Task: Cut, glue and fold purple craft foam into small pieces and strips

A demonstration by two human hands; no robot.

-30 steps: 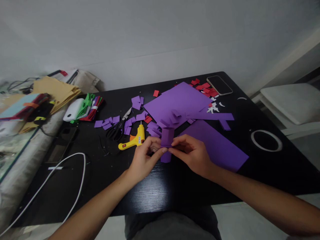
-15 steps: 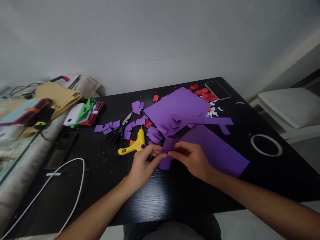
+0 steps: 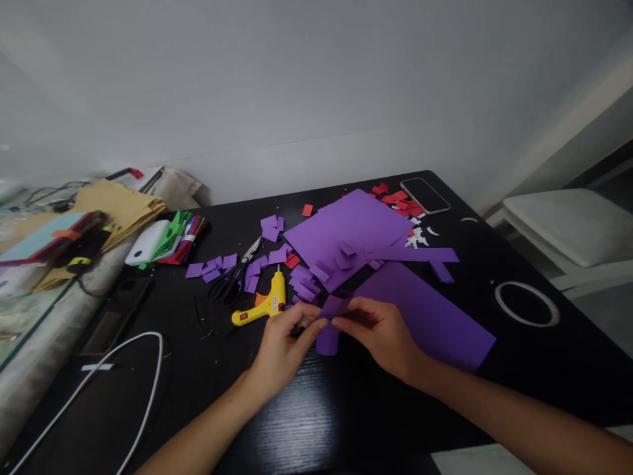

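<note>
Between my two hands is a strip of purple paper (image 3: 327,342), bent in the middle, with one end hanging down and the other rising. My left hand (image 3: 287,336) pinches its left edge with thumb and fingers. From the other side my right hand (image 3: 383,330) pinches it, thumb close to the left thumb. The fingertips hide part of the fold. Just left of my left hand lies a yellow glue gun (image 3: 264,303), nozzle pointing away. Behind the hands are small purple paper pieces (image 3: 304,282) and a large purple sheet (image 3: 353,221); a second purple sheet (image 3: 430,316) lies under my right hand.
Black-handled scissors (image 3: 237,274) lie left of the glue gun. Red scraps (image 3: 403,203) and a phone (image 3: 425,195) are at the back right, a white ring (image 3: 527,304) at the right. A white cable (image 3: 157,369) loops at the left. Beyond stands a white chair (image 3: 568,224).
The whole scene sits slightly lower in view as the head tilts up. The upper end of the purple strip has tipped and looks shorter. Both hands keep their pinch.
</note>
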